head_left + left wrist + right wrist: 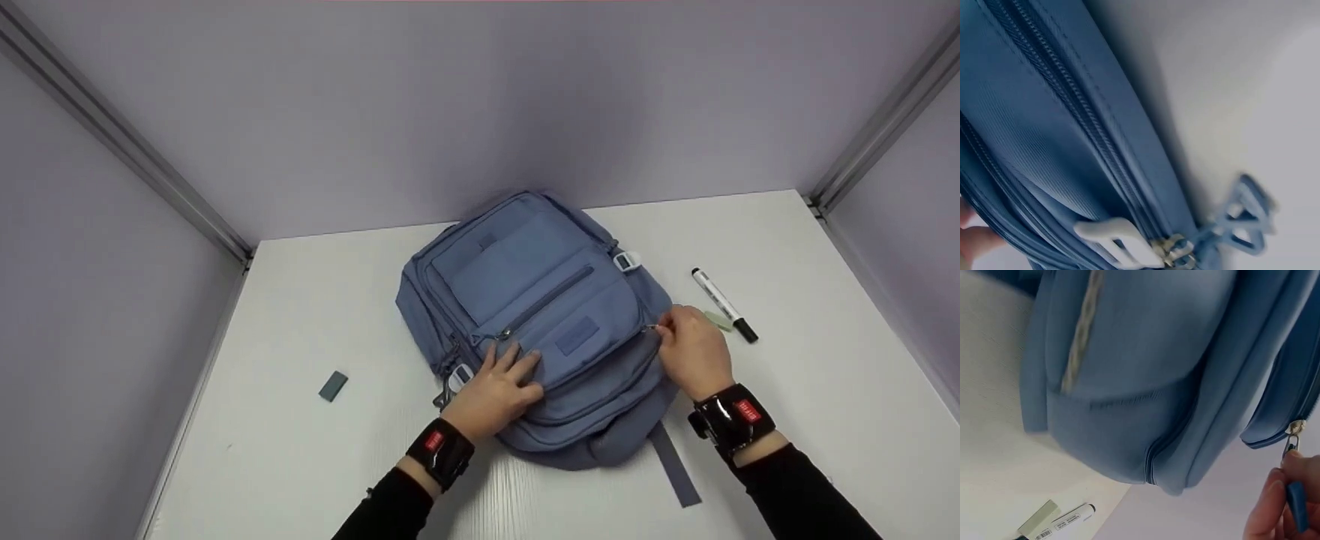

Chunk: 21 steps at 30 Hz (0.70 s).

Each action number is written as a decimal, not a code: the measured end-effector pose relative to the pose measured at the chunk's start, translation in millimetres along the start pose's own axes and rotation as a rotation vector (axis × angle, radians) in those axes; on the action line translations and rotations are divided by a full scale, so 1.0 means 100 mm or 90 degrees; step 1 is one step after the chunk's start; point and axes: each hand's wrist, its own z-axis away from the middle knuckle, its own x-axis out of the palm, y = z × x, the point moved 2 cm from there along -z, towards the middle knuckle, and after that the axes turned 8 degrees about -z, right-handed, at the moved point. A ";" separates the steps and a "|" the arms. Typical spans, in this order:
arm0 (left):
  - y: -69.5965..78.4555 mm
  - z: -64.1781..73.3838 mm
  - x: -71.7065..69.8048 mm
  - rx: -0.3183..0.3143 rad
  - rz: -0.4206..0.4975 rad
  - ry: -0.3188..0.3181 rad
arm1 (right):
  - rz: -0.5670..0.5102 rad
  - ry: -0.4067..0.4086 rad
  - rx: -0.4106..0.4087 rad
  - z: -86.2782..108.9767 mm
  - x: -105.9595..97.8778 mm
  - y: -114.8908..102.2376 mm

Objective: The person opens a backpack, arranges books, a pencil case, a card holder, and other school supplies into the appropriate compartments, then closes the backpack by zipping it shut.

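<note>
A blue backpack (525, 277) lies on its back on the white table, front pocket facing up. My left hand (496, 391) rests on the front pocket with its fingers spread, beside a zipper pull near the horizontal zipper (551, 300). At the pocket's right edge, my right hand (694, 352) pinches a zipper pull (1292, 447) between thumb and finger; its blue tab hangs past the fingers. A white buckle (1117, 239) and a blue triangular pull (1244, 216) show at the bag's side in the left wrist view.
Right of the bag lies a white marker with a black cap (724, 304), next to a pale green block (1040, 517) partly hidden by my right hand in the head view. A small dark green block (333, 386) lies to the left. A strap (677, 469) trails toward the front. Walls enclose the table.
</note>
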 end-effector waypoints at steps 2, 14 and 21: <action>-0.08 0.08 0.01 0.011 -0.007 0.007 | 0.001 -0.007 0.007 0.00 0.01 0.00; -0.18 0.16 -0.17 -0.115 -0.002 0.020 | -0.005 -0.018 0.017 0.06 0.06 -0.04; 0.25 -0.42 -0.62 -0.273 0.039 -0.093 | -0.045 -0.028 0.054 0.04 0.02 -0.06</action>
